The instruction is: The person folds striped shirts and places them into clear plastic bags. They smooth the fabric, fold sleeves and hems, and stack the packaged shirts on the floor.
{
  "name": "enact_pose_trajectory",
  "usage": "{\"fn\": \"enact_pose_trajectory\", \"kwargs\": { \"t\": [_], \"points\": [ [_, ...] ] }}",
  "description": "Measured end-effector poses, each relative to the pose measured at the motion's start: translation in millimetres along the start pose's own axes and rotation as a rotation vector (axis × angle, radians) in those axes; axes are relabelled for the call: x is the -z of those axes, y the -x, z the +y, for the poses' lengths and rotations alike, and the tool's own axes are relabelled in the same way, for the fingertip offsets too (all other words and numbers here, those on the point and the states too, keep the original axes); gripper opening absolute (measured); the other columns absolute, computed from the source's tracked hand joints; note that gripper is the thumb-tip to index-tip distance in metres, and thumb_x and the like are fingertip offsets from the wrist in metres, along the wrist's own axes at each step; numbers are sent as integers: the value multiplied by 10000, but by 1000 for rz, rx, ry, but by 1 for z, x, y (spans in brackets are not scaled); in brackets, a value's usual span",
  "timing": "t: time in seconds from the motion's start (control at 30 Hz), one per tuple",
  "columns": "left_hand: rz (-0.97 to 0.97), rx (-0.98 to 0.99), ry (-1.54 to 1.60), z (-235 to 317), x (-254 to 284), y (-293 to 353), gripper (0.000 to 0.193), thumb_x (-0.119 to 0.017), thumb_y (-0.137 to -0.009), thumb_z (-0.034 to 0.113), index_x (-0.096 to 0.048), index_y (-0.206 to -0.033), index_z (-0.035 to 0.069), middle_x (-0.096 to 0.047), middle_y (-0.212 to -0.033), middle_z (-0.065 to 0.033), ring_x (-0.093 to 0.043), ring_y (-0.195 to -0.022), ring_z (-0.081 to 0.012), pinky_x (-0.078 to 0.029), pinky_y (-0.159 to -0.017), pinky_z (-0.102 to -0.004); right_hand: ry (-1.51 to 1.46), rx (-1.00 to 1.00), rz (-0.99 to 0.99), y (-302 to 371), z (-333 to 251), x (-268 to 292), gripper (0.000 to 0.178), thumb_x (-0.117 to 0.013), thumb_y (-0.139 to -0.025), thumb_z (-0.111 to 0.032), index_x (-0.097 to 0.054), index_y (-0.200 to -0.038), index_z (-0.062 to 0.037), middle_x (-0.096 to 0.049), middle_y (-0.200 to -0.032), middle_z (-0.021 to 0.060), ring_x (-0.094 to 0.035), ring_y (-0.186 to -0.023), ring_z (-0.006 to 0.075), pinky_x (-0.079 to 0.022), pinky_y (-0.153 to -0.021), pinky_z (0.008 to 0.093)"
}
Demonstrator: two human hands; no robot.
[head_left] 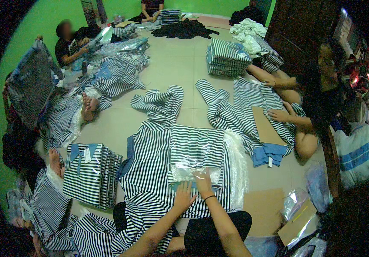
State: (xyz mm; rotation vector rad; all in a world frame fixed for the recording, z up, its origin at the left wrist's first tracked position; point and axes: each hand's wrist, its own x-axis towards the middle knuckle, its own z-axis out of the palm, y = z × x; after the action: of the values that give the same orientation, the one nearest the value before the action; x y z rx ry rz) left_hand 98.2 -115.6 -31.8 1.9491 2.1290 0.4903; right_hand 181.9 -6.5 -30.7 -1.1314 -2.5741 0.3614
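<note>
In front of me a folded black-and-white striped garment lies in a clear plastic bag, on top of a spread striped garment. White lace runs along the right side. My left hand rests flat on the near end of the bagged garment, fingers stretched out. Beside it, my right hand, with a dark band on the wrist, grips the crinkled plastic at the bag's near edge. A strip of blue cloth shows by the hands.
Stacks of bagged striped garments stand at left and far right. To my right a co-worker's hands press a striped garment beside a cardboard sheet. Cardboard and plastic bags lie near right. Other people sit along the left and back.
</note>
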Motion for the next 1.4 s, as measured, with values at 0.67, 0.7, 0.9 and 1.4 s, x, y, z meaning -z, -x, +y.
{"fn": "enact_pose_trajectory", "kwargs": {
  "t": [0.67, 0.7, 0.9, 1.4],
  "points": [
    [28, 1, -27, 1, 1, 0, 666, -496, -731, 387, -286, -1231, 0, -337, -1216, -206, -293, -1142, -348, -206, -958, -458, 69, -92, -12, 37, -15, 4, 337, -448, -781, -183, -466, -1088, -44, -498, -1055, 118, -426, -1037, 241, -234, -948, 439],
    [11, 3, -10, 2, 3, 1, 665, -502, -729, 382, -289, -1230, 0, -334, -1222, -201, -286, -1151, -342, -202, -963, -446, 47, -96, -2, 37, -16, 4, 342, -448, -778, -170, -461, -1096, -48, -493, -1059, 119, -426, -1033, 249, -237, -948, 435],
    [-17, -105, -111, 4, 3, 20, 568, -446, -782, 340, -325, -1207, -17, -301, -1275, -171, -255, -1194, -291, -198, -975, -410, -7, -104, 95, 19, -19, 2, 427, -437, -749, -85, -398, -1172, -49, -384, -1221, 132, -346, -1129, 305, -274, -934, 418],
    [-93, -162, -18, 6, 1, 36, 505, -429, -798, 266, -320, -1226, 20, -331, -1264, -138, -288, -1180, -257, -224, -957, -401, 279, -27, -149, 14, -14, -10, 451, -369, -780, -125, -325, -1212, -1, -343, -1254, 152, -302, -1169, 330, -273, -931, 443]
  ]
}}
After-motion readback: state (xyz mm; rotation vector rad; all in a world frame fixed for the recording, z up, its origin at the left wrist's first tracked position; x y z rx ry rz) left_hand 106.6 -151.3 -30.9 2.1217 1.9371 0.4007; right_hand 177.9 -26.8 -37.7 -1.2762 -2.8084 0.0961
